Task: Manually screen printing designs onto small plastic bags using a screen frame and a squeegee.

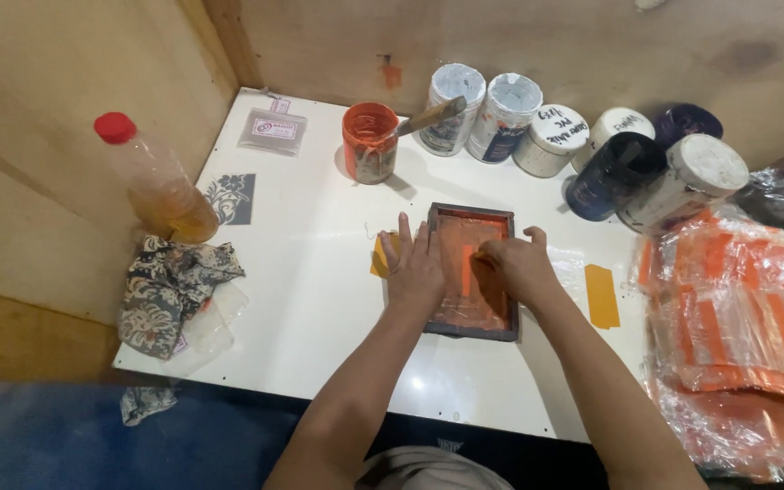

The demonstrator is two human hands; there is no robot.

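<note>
- The small wooden screen-printing frame (471,271) lies flat near the middle of the white counter (319,299), its mesh stained orange; flat contact with the counter looks like the reason both hands bear down on it.
- The left hand (413,266) rests palm-down across the frame's 9 o'clock edge, fingers (403,234) spread and laid flat, seemingly pinning the frame so it cannot slide.
- The right hand (516,265) sits over the mesh toward 3 o'clock, fingers curled and pressed together around something narrow and orange, likely a small squeegee; I cannot tell exactly what it pinches.
- A yellow scrap (380,256) peeks out from under the left hand at the frame's 9 o'clock side.
- An open tub of orange ink (370,141) with a stirring stick (430,116) leaning in it stands at 11 o'clock from the frame, close enough to reload from.
- Lidded paint jars (555,136) line the back wall from 12 to 2 o'clock, out of the working area.
- A stack of plastic-wrapped orange-printed sheets (737,308) sits at 3 o'clock, just beside the right arm.
- A patterned rag (170,286) and a red-capped bottle of amber liquid (158,186) wait at 9 o'clock, well apart from the wet mesh.
</note>
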